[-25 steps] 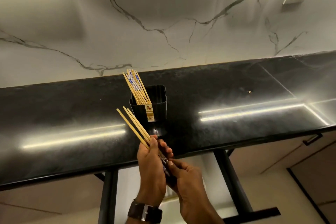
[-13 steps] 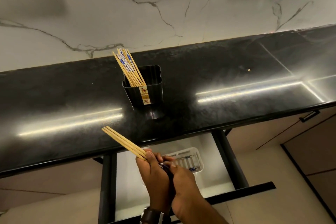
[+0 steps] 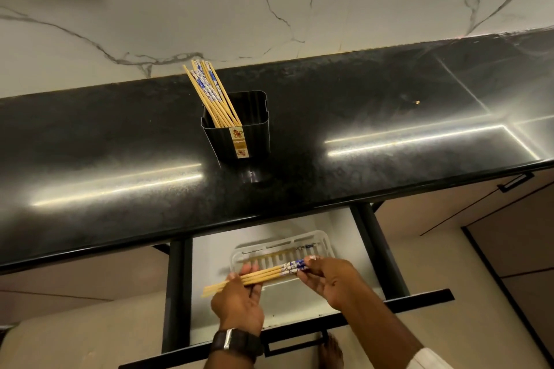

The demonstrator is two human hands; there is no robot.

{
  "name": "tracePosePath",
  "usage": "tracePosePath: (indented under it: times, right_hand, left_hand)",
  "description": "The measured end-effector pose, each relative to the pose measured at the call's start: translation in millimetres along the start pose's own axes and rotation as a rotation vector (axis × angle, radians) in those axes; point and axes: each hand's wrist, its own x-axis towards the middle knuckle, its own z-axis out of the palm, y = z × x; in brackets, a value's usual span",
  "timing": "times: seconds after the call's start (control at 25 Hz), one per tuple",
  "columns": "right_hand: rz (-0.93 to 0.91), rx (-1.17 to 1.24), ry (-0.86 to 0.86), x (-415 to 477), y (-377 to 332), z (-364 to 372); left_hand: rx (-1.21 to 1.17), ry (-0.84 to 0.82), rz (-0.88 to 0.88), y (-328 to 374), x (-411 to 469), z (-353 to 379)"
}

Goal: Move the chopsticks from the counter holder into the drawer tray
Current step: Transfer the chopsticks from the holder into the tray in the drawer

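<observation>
We hold a bundle of chopsticks (image 3: 263,274) level over the tray (image 3: 325,244) in the open drawer (image 3: 209,263), left hand (image 3: 239,299) and right hand (image 3: 329,278) both pinching it. We should lower it flat, lengthwise, then let go. More wait in the holder (image 3: 254,135).

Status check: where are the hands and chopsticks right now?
Both hands, left and right, hold a chopstick bundle level over the drawer tray. More chopsticks in holder. Nothing blocking.

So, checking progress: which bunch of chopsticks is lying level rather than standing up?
The bunch held in both hands over the drawer tray; the others stand tilted in the black holder.
</observation>
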Motion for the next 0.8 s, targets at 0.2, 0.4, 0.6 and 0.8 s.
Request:
tracePosePath:
  times: [0.2,0.4,0.6,0.8]
  right_hand:
    - [0.065,0.158,0.087,48.9,18.0,38.1]
    - [0.077,0.152,0.159,78.9,7.5,49.0]
    - [0.099,0.140,0.168,89.1,-3.9,44.3]
    - [0.097,0.181,0.150,79.3,-5.8,41.2]
  left_hand:
    - [-0.048,0.081,-0.134,-21.6,28.6,25.0]
    - [0.060,0.031,-0.247,-11.4,54.9,40.7]
    - [0.142,-0.030,-0.347,-4.2,59.3,39.0]
    - [0.081,-0.026,-0.366,10.1,54.3,34.7]
